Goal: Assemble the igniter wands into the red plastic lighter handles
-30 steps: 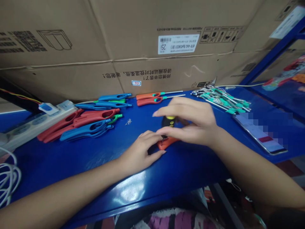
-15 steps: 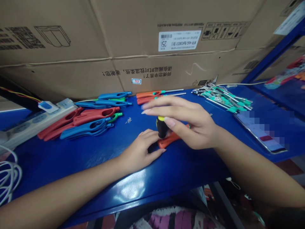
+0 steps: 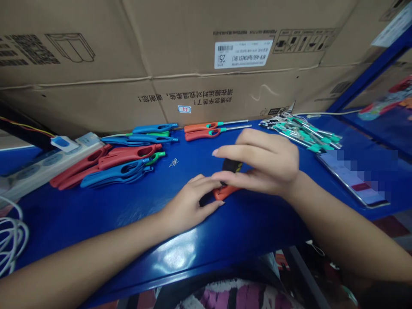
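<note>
An orange long-nosed lighter [image 3: 222,192] lies on the blue table, much of it hidden beneath my hands. My left hand [image 3: 193,201] rests on the tabletop, thumb and fingers closed around the handle end of this lighter. Above it, my right hand [image 3: 267,159] pinches the black and yellow handle of a screwdriver [image 3: 231,165], which leans over the lighter with its shaft pointing down at the handle. Whether the tip sits in a screw cannot be made out. A few tiny screws [image 3: 174,162] are loose on the table, left of the lighter.
Red handle shells [image 3: 128,156] and blue handle shells [image 3: 117,174] lie at left beside a power strip [image 3: 53,161]. Two lighters [image 3: 202,134] are at the back. Metal rods with teal ends [image 3: 302,132] and a phone [image 3: 350,178] lie right. Cardboard [image 3: 193,38] stands behind.
My right hand has drawn its fingers in and lowered round the screwdriver, whose handle now leans more to the right. My left hand and the lighter stay in place.
</note>
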### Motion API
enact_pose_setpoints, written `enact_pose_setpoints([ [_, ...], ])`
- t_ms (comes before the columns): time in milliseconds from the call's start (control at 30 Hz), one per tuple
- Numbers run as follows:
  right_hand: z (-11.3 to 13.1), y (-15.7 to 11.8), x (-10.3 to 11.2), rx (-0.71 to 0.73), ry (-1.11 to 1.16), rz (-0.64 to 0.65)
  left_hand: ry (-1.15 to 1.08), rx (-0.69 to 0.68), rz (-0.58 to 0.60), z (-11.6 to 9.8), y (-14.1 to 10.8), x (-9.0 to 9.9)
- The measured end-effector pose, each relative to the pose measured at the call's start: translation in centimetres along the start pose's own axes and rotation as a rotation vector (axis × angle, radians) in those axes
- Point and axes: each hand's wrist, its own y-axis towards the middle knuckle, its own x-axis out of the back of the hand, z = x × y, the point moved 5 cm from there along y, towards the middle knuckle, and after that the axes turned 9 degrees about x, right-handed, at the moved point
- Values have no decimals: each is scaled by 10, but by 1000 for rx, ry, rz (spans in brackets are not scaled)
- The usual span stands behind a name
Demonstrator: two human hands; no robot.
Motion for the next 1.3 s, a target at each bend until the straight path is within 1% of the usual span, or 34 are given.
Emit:
enact_pose_setpoints([
  [33, 1, 0, 0, 13, -18, 4, 1, 2, 5, 0, 0, 0],
  [67, 1, 1, -2, 11, 10, 20, 2, 2, 8, 0, 0, 0],
  [167, 0, 1, -6, -47, 210, 63, -4, 6, 11, 1, 0, 0],
  [200, -1, 1, -6, -56, 226, 60, -7, 4, 8, 1, 0, 0],
  [333, 0, -2, 0, 8, 14, 22, -11, -1, 5, 1, 0, 0],
  [400, -1, -2, 0, -3, 46, 48, -13, 2, -5, 0, 1, 0],
  [467, -2, 0, 0, -50, 171, 75, -15, 7, -9, 0, 1, 1],
  [533, -3, 2, -1, -83, 247, 93, -20, 14, -7, 0, 1, 1],
  [600, -5, 1, 0, -97, 222, 87, -25, 16, -8, 1, 0, 1],
  [700, -7, -1, 2, -67, 77, 48, -26, 14, -21, 1, 0, 1],
  [733, -7, -2, 2, -56, 59, 41, -26, 12, -20, 1, 0, 1],
  [767, -8, -2, 1, -54, 81, 46, -26, 10, -19, 0, 0, 1],
  [867, -8, -1, -3, -84, 270, 79, -26, 5, -13, 0, 1, 1],
  [900, -7, 0, -3, -87, 302, 79, -23, 3, -16, 1, 1, 1],
  [933, -7, 0, -3, -82, 293, 74, -19, 1, -17, 1, 1, 0],
  [1033, -4, -2, -1, -11, 138, 38, -15, -20, -28, 2, 0, 0],
  [1100, -2, -3, -2, 28, 118, 27, -16, -23, -28, 2, 0, 0],
  [1133, -2, -3, -3, 20, 160, 26, -17, -18, -24, 2, 0, 0],
  [1233, -5, -3, -8, -77, 355, 46, -20, 4, -4, 2, 0, 0],
  [1300, -6, -3, -8, -92, 387, 42, -26, 2, -8, 2, 0, 0],
])
